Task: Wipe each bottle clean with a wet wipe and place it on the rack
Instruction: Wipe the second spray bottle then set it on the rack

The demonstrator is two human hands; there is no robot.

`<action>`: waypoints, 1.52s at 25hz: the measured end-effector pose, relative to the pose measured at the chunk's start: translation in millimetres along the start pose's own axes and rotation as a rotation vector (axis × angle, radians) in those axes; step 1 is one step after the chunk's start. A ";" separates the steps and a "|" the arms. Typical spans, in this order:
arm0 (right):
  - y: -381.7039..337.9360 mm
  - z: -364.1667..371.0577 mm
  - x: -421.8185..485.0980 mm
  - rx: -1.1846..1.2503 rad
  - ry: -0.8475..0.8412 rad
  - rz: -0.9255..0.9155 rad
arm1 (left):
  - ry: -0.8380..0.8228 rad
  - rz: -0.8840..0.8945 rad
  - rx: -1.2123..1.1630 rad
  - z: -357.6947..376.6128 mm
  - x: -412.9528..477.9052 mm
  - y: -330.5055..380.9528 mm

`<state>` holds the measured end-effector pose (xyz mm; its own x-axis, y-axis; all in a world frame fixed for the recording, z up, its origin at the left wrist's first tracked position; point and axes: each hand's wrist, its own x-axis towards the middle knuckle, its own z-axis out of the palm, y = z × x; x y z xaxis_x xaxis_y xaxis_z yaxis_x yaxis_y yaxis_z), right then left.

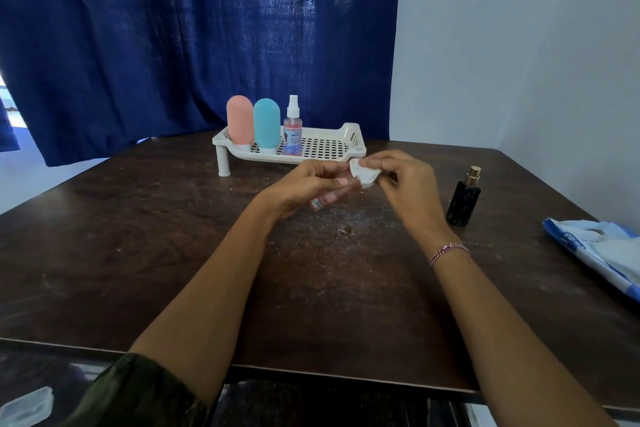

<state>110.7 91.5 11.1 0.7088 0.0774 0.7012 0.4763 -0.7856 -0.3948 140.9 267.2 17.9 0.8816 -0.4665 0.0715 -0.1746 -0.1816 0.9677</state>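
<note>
Now the left hand point(304, 184) grips a small pink bottle point(322, 201) above the table point(138, 270) while the right hand point(398, 173) pinches a wet wipe point(363, 175) against its top end. Wiping seems underway; next it likely goes upright onto the rack point(325, 149) beside the spray bottle point(292, 130)

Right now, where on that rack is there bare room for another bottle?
On the rack, the right half, from the spray bottle to the raised end, is bare grid. The left half is crowded with the pink bottle and teal bottle side by side.
</note>
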 end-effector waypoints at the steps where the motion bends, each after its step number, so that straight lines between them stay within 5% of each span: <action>1: -0.3 -0.3 -0.1 -0.002 -0.048 -0.010 | -0.012 0.005 0.030 -1.0 -0.2 -0.8; 16: 2.4 1.7 2.3 0.283 -0.188 0.323 | 0.011 0.036 0.122 -1.6 -0.7 -0.7; 23: -0.1 -2.4 2.7 0.848 -0.303 0.551 | 0.041 0.004 0.094 -4.0 -1.7 -1.0; 33: 6.3 -6.3 2.2 0.370 -0.201 0.346 | -0.013 0.014 0.110 -5.0 0.0 -2.3; 38: 2.5 -5.1 2.3 0.274 -0.144 0.386 | -0.011 0.072 0.209 -2.1 0.0 -2.9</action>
<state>110.9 86.6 14.7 0.9159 -0.0880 0.3915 0.2708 -0.5845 -0.7649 142.3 269.5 15.7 0.8591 -0.4938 0.1347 -0.3247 -0.3223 0.8892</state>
